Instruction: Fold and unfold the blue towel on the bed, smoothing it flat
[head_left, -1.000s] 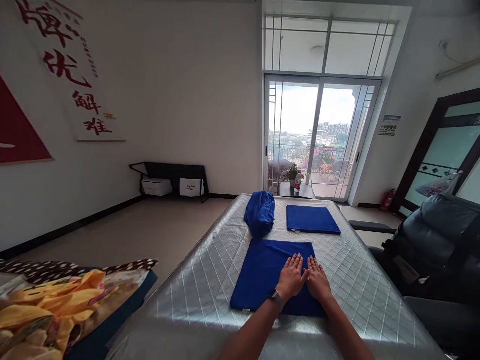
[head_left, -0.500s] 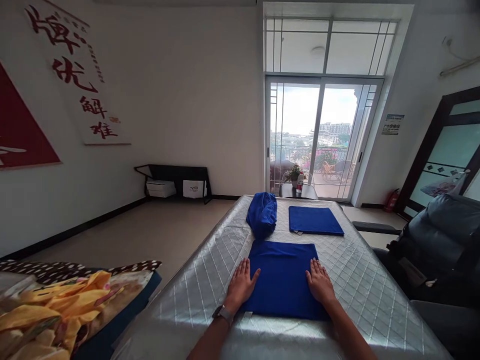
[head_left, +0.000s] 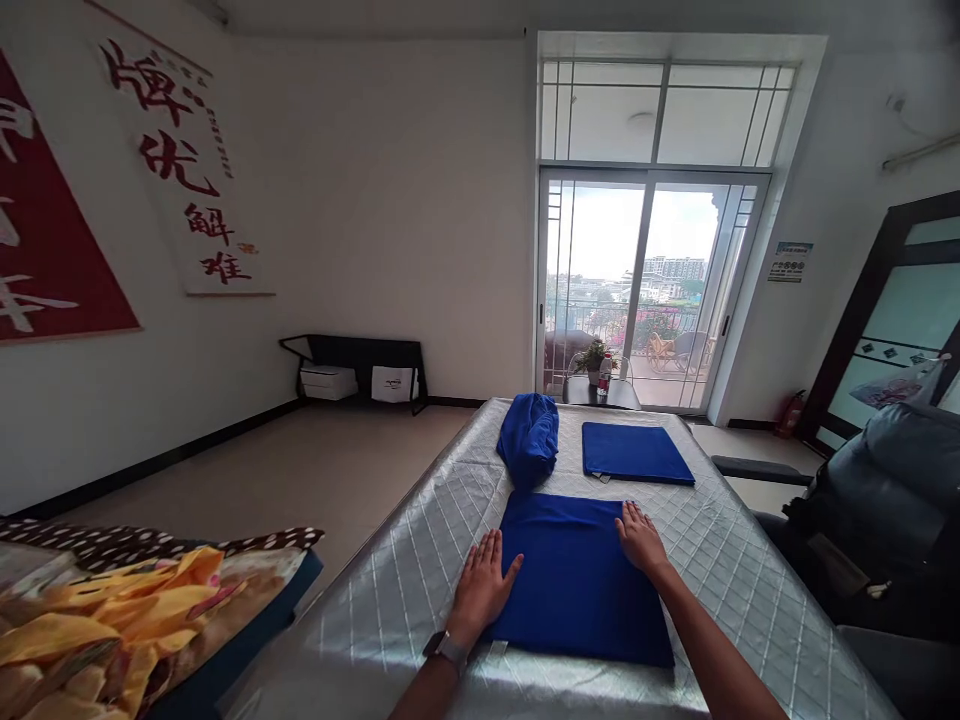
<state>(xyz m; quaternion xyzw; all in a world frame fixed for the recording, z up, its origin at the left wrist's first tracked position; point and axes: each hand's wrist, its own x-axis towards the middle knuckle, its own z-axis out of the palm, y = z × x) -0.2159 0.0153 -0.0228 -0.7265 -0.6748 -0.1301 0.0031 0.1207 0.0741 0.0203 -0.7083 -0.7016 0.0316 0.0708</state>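
A folded blue cloth (head_left: 577, 585) lies flat on the silver quilted cover (head_left: 750, 570) in front of me, with a small white tag at its near left corner. My left hand (head_left: 484, 585) rests flat along its left edge, fingers stretched out and thumb on the fabric. At the far right corner, my right hand (head_left: 641, 535) lies with fingers extended, touching the cloth's edge. Beyond it on the right is a second folded blue cloth (head_left: 637, 453), and to its left sits a bunched blue cloth (head_left: 529, 440). Neither hand grips anything.
Yellow and patterned bedding (head_left: 150, 610) is piled at the lower left. A grey padded seat with a dark bag (head_left: 847, 560) stands along the right side. Past the far end, a small table (head_left: 622, 394) holds a bottle (head_left: 604, 375) and a potted plant (head_left: 592, 358) before the sliding glass door.
My right hand has slid away from me along the cloth's right edge to its far corner. The left hand stays at the left edge. The view has shifted slightly.
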